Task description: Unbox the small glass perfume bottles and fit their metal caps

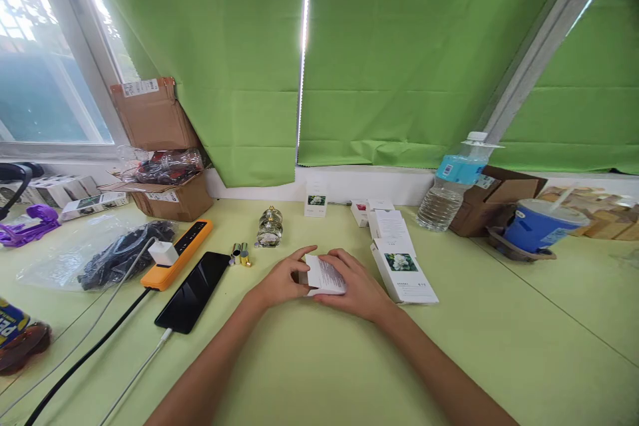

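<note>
A small white box (327,276) with fine printed text lies between my two hands, above the green table. My right hand (360,286) wraps round its right end, fingers over the top and thumb along the near edge. On the left end, where a flap stands up, my left hand (282,279) grips with thumb and fingers; its fingertips are partly hidden. To the right lie several white boxes, the nearest a flower-picture box (405,273). Beyond my left hand stand an ornate glass bottle (270,227) and small gold and silver caps (240,254).
Left of my hands are a black phone (193,291), an orange power strip (176,256) with cables, and a plastic bag (60,259). Cardboard boxes (172,200) stand back left. An upright white box (315,201) is by the wall. A water bottle (444,196) and blue cup (536,229) stand right.
</note>
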Demonstrator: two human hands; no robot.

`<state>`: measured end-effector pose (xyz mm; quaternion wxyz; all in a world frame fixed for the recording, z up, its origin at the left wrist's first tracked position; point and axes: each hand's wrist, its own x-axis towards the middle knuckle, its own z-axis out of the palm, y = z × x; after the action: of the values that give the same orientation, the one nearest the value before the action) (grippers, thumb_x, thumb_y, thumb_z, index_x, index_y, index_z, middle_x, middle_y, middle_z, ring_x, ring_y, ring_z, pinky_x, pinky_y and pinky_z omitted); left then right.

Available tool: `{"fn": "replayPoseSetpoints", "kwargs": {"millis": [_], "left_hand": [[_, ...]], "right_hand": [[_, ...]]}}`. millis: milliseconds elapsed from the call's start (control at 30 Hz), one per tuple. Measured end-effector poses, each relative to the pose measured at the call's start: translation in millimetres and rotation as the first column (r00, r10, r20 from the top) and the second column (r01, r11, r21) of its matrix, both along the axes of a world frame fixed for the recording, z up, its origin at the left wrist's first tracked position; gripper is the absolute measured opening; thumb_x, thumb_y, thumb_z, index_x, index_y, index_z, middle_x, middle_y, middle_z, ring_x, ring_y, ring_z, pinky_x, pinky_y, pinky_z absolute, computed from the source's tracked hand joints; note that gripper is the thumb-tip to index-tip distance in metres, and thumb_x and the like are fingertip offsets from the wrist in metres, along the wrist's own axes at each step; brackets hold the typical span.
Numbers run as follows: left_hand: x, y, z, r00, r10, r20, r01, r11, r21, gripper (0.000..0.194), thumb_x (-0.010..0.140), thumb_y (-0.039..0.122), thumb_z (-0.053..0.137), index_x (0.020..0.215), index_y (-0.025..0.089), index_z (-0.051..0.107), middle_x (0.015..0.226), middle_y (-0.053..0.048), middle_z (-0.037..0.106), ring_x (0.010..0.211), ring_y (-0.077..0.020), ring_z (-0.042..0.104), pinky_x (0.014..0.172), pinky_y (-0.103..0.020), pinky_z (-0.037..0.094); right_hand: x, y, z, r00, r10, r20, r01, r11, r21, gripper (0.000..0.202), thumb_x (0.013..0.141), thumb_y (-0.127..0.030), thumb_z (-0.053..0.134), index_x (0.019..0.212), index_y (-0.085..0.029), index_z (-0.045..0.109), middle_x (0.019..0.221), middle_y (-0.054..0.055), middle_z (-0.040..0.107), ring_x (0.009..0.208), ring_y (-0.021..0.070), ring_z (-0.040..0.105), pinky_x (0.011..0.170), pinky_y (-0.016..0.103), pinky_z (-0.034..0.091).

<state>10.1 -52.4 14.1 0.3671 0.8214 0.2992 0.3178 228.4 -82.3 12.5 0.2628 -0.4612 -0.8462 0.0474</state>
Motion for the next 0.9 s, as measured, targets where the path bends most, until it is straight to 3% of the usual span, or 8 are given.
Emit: {"fn": "replayPoseSetpoints", "kwargs": {"millis": [200,367,600,767,900], "left_hand": [[3.5,-11.3,4.4,0.956,0.119,-0.268,-0.031,0.95,0.311,0.017,0.081,0.024,0.06,0.096,0.022,0.067,0.142,-0.007,0.046,0.132,-0.025,0.042,0.096,-0.035,0.046],[4.0,-12.0,5.5,0.877,0.254,-0.408,-0.051,0.893,0.448,0.019,0.082,0.033,0.059,0.096,0.022,0.065,0.13,-0.007,0.054,0.122,-0.0265,0.048,0.086,-0.037,0.049],[5.7,-8.2,1.8,0.855,0.361,-0.372,-0.187,0.883,0.43,0.028,0.076,0.036,0.065,0.102,0.025,0.066,0.125,-0.005,0.057,0.112,-0.0256,0.052,0.081,-0.035,0.047],[11.0,-4.9,-5.1,0.914,0.304,-0.269,-0.215,0.925,0.314,0.011,0.071,0.025,0.067,0.083,0.023,0.068,0.098,-0.004,0.063,0.099,-0.0228,0.054,0.074,-0.03,0.046],[16.5,-2.0,-13.6,0.949,0.268,-0.166,-0.227,0.947,0.229,0.009,0.07,0.02,0.065,0.078,0.021,0.069,0.097,-0.004,0.064,0.095,-0.0215,0.055,0.078,-0.03,0.046]], "right_hand": [[1.3,1.1,0.4,1.0,0.011,-0.02,-0.011,1.0,-0.001,0.069,0.07,-0.057,0.072,0.128,-0.029,0.049,0.117,0.008,0.052,0.101,0.0261,0.056,0.086,0.04,0.049],[1.0,1.8,-2.0,1.0,0.01,0.007,-0.01,1.0,0.021,0.071,0.07,-0.06,0.071,0.129,-0.029,0.048,0.12,0.009,0.051,0.104,0.0267,0.056,0.089,0.042,0.049],[1.6,4.6,-4.3,1.0,-0.02,0.024,0.019,0.999,0.045,0.068,0.071,-0.061,0.069,0.127,-0.027,0.05,0.118,0.009,0.053,0.101,0.0266,0.057,0.089,0.042,0.049],[1.3,2.7,-3.7,0.999,-0.014,0.04,0.012,0.999,0.053,0.069,0.071,-0.06,0.07,0.128,-0.028,0.05,0.119,0.01,0.053,0.102,0.0272,0.057,0.09,0.044,0.049],[0.4,1.5,-2.2,0.998,0.003,0.061,-0.006,0.999,0.053,0.069,0.071,-0.059,0.07,0.129,-0.028,0.05,0.119,0.01,0.053,0.103,0.0277,0.057,0.09,0.045,0.048]]}}
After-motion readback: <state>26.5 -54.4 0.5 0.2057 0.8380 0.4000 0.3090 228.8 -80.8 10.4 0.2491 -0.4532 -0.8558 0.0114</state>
